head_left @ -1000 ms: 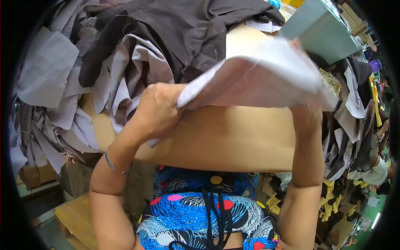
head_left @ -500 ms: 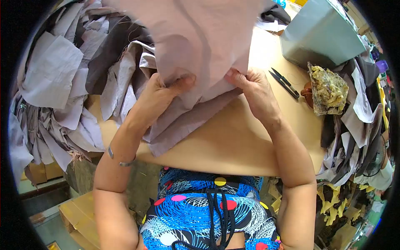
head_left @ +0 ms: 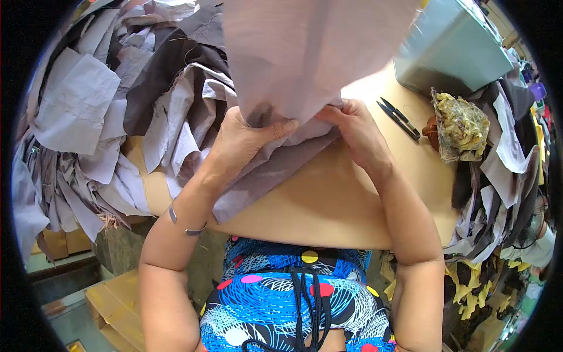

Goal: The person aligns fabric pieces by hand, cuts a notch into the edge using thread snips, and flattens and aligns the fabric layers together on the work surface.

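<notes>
A pale mauve-grey cloth (head_left: 311, 53) is held up in front of me, its top out of view and its lower part folded over the brown table (head_left: 352, 217). My left hand (head_left: 246, 138) pinches its lower left part, with the thumb on top and the other fingers hidden behind the fabric. Close by on the right, my right hand (head_left: 355, 126) grips the lower right edge between thumb and fingers. A loose corner of cloth hangs below my left hand, over the tabletop.
Heaped grey fabric pieces (head_left: 76, 105) cover the left side. To the right lie black thread snips (head_left: 399, 119), a plastic bag of yellowish scraps (head_left: 462, 126) and a pale metal box (head_left: 451, 50). More cloth hangs at the far right; a cardboard box (head_left: 120, 308) stands lower left.
Over the last second the cloth has been turned and raised upright, and my hands have come together at its lower edge. Lately my left hand has shifted slightly right.
</notes>
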Tool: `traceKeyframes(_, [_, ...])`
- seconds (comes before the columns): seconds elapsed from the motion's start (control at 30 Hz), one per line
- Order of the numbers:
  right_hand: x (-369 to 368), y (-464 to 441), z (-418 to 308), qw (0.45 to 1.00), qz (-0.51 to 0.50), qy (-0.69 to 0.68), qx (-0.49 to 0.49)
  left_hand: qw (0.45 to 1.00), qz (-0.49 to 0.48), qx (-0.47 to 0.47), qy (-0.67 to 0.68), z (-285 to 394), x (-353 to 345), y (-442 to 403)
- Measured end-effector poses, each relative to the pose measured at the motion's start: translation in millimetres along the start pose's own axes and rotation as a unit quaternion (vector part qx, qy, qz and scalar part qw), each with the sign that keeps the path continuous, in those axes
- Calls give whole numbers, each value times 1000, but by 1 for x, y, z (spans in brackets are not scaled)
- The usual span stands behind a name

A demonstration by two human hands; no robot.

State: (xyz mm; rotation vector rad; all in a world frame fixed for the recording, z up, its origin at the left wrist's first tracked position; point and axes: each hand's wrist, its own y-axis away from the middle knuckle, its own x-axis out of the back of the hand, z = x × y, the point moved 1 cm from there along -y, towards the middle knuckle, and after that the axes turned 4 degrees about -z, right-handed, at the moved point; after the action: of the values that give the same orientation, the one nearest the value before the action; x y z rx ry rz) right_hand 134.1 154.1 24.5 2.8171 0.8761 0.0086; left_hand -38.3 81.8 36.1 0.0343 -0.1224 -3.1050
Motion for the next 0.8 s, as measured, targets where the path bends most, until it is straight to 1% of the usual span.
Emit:
traceKeyframes(0.07, [4, 6, -6, 991, 36, 121, 33, 999, -3, -20, 36, -4, -4, -1])
traceKeyframes(0.13, [6, 13, -14, 982, 5, 148, 119, 998, -1, -22, 53, -8, -4, -3])
traceKeyframes(0.17, [7, 17, -16, 973, -12, 161, 162, 1000, -10, -22, -9, -8, -5, -2])
traceKeyframes(0.23, [5, 28, -14, 930, 46, 315, 181, 990, -21, -23, -136, -6, -5, -1])
traceKeyframes(0.27, [5, 22, -10, 965, 12, 197, 172, 957, 11, -48, -286, -13, -4, -1])
traceKeyframes(0.3, [5, 17, -5, 985, -18, 65, 158, 947, 17, -112, -302, -25, -7, -1])
traceKeyframes(0.33, [5, 12, -1, 988, -40, -59, 140, 932, 24, -174, -317, -21, -13, 2])
traceKeyframes(0.37, [6, 12, -4, 983, -22, -85, 163, 949, 7, -99, -300, -16, -17, 12])
traceKeyframes(0.4, [7, 13, -8, 977, -4, -111, 185, 925, -4, -199, -323, -30, -15, 9])
traceKeyframes(0.43, [11, 12, -6, 964, 1, -180, 197, 912, -19, -197, -360, -26, -13, 17])
traceKeyframes(0.47, [27, 5, 2, 972, 17, -35, 232, 897, -34, -195, -396, -23, -14, 28])
traceKeyframes(0.5, [42, -3, 9, 956, 50, 121, 263, 885, -47, -241, -395, -31, -15, 35])
traceKeyframes(0.53, [43, -7, 1, 918, 92, 256, 290, 884, -73, -226, -402, -28, -19, 48])
traceKeyframes(0.57, [45, -13, -10, 967, 47, 107, 226, 883, -90, -228, -400, -29, -23, 59])
traceKeyframes(0.6, [30, -17, -31, 987, 1, -46, 154, 882, -108, -228, -398, -31, -26, 69])
traceKeyframes(0.67, [4, -31, -54, 963, 21, 125, 240, 877, -133, -259, -383, -40, -34, 83])
traceKeyframes(0.73, [-25, -55, -59, 943, 73, 181, 268, 877, -182, -243, -373, -41, -40, 93])
traceKeyframes(0.8, [-49, -80, -50, 888, 69, 332, 310, 887, -193, -238, -346, -46, -46, 95])
